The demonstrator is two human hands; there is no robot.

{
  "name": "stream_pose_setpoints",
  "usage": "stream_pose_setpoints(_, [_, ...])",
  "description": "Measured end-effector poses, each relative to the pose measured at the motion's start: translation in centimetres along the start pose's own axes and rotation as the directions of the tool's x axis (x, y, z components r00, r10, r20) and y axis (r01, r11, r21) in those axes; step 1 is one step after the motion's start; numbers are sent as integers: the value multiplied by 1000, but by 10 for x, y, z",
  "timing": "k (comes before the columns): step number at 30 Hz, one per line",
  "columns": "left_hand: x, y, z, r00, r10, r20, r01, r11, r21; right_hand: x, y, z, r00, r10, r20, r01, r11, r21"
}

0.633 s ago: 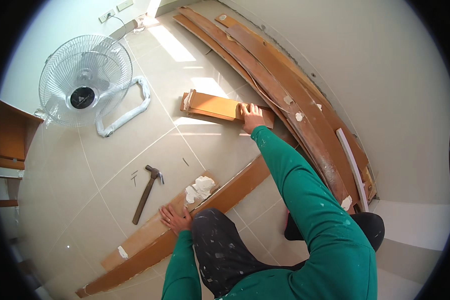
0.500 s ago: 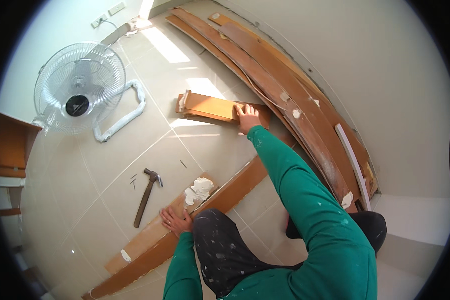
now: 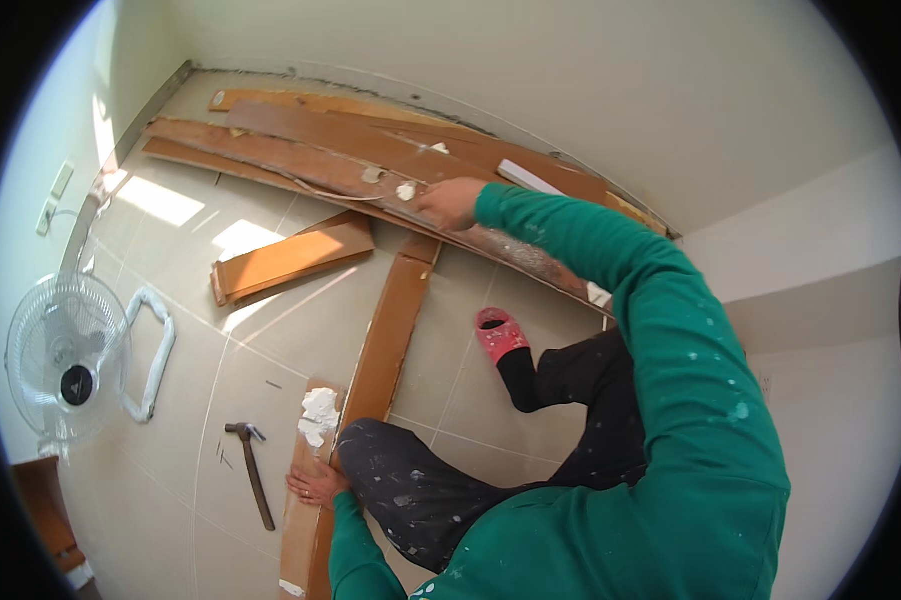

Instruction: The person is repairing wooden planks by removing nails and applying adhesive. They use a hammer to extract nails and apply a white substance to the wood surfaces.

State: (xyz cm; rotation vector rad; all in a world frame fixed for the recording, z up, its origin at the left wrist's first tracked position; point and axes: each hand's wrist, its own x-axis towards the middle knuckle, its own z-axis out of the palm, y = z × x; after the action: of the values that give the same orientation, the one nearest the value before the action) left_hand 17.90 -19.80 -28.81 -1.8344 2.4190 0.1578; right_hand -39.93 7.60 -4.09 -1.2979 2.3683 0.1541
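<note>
My left hand (image 3: 315,484) lies with fingers spread on a brown wooden board (image 3: 300,540), close to my knee. Beyond the fingers, a clump of white plaster (image 3: 319,413) sticks to that board. A longer brown plank (image 3: 382,340) runs alongside it and reaches away toward the wall. My right hand (image 3: 452,203) is over the stack of long wooden boards (image 3: 300,165) by the wall, near a white plaster blob (image 3: 406,191). Its fingers are blurred and partly hidden, so I cannot tell whether they grip a board.
A claw hammer (image 3: 251,475) and several nails (image 3: 224,457) lie on the tiles at left. Short stacked boards (image 3: 292,260) rest near the long stack. A fan (image 3: 67,355) stands at far left. My foot wears a pink clog (image 3: 498,335). A white strip (image 3: 527,176) lies on the boards.
My right hand has left the short stacked boards and moved over to the long boards by the wall. The view has turned to the right. My left hand stays on its board.
</note>
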Motion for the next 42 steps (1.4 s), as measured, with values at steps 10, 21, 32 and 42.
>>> stream_pose_setpoints(10, [15,-10,20,999,46,-16,-44,995,91,-368,235,165,330,940,-82,-827,330,455])
stream_pose_setpoints(21, [87,104,35,837,477,269,-545,777,315,-333,195,239,342,935,-95,-861,352,367])
stream_pose_setpoints(32, [97,136,59,476,879,27,-744,386,545,-357,226,263,395,856,-334,-627,517,582])
stream_pose_setpoints(42, [113,116,81,687,720,100,-595,478,646,-276,249,180,341,840,-423,-745,516,423])
